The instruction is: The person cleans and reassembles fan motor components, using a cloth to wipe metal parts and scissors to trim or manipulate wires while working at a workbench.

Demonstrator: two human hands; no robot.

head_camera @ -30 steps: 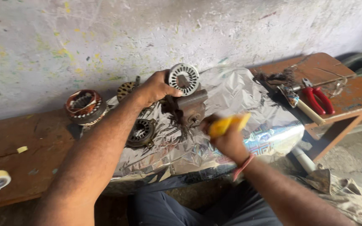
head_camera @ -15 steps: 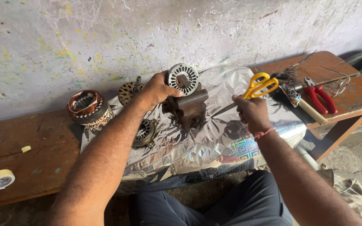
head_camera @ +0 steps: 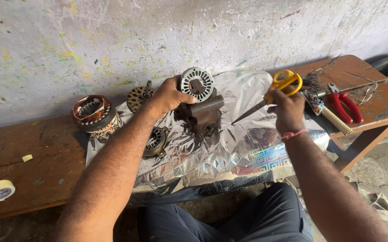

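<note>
On my bench: roll of tape (head_camera: 0,190) at lower left, copper-wound stator (head_camera: 91,113) at upper left, round end cap (head_camera: 155,142) on the silver foil sheet (head_camera: 247,152). Red-handled pliers (head_camera: 345,105) lie on the brown table (head_camera: 382,101) at upper right.

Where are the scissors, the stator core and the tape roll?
scissors (head_camera: 285,82): head view, yellow handle loop.
stator core (head_camera: 196,83): head view, slotted face.
tape roll (head_camera: 0,190): head view, top of its ring.

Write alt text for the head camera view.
A person's left hand steadies a slotted metal stator core clamped in a rusty vise, while the right hand holds yellow-handled scissors beside it. Silver foil sheet covers the wooden bench.
</note>
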